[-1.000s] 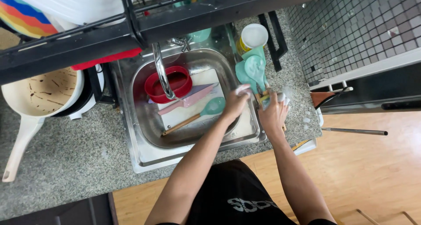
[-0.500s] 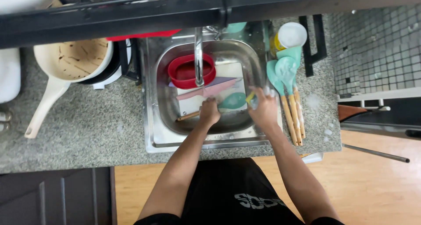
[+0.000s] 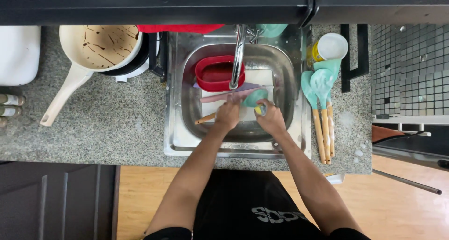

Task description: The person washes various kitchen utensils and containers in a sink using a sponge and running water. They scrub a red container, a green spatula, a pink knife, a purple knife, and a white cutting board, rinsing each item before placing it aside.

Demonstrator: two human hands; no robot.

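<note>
Hands meet in the sink (image 3: 187,141). Left hand (image 3: 228,115) is clamped on a teal spoon (image 3: 252,98). Right hand (image 3: 270,119), just beside, pinches a sponge (image 3: 258,110).

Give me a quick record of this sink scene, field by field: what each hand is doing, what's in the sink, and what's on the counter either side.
Left hand: grips a wooden-handled teal spoon over the sink.
Right hand: at the spoon's bowl, holding a small yellow sponge.
Sink: red container, white board, pink utensil, under the tap.
Counter, right of sink: teal utensils with wooden handles, white-lidded yellow jar.
Counter, left of sink: cream pan with brown residue.
</note>
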